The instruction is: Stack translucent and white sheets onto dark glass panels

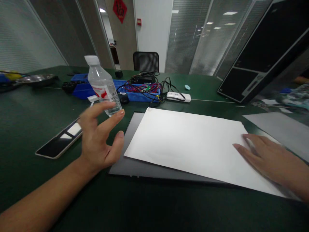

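My left hand (100,138) hovers over the green table with fingers spread and curled, holding nothing. Just beyond its fingertips stands a clear plastic water bottle (102,84) with a white cap and red label, tilted slightly and blurred. My right hand (267,156) lies flat, fingers stretched, on the right edge of a large white sheet of paper (185,141). The sheet rests on a dark grey board (131,135) that shows along its left and front sides.
A phone (60,140) lies face up left of my left hand. Behind are blue trays (135,93) with tangled cables, a white device (178,96), a black mouse (123,98). A black computer case (263,54) leans at right. Another grey sheet (282,129) lies far right.
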A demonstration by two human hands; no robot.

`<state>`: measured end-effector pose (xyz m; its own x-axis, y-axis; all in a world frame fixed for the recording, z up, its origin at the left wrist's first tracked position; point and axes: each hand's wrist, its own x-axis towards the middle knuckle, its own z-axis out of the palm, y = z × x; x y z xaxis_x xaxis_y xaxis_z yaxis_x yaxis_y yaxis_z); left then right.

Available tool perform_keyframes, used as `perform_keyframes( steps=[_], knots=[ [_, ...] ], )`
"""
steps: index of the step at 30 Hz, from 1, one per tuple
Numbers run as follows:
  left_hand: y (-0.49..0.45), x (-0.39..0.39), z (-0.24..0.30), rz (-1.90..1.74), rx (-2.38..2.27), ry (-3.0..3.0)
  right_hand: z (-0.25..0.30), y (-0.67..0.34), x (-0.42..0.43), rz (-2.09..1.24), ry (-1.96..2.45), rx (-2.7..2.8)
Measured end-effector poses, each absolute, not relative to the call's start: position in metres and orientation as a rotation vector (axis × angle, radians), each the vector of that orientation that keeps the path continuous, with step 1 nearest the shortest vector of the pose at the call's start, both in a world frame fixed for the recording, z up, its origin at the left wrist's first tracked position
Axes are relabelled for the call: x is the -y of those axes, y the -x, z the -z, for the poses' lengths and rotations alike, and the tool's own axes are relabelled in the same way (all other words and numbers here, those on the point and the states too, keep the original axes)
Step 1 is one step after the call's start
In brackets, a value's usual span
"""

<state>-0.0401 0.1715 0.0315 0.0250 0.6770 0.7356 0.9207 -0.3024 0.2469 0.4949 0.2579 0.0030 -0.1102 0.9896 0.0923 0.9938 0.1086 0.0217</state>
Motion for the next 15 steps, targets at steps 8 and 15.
perform_keyframes(
  steps=[8,15],
  knots=[
    [0.04,-0.215,-0.01,0.429,2.337,2.131,0.004,-0.481,-0.26,-0.142,1.988,2.197],
    [0.053,-0.208,-0.013,0.356,2.304,2.285,0.012,-0.476,-0.257,-0.273,1.94,2.235]
  ],
)
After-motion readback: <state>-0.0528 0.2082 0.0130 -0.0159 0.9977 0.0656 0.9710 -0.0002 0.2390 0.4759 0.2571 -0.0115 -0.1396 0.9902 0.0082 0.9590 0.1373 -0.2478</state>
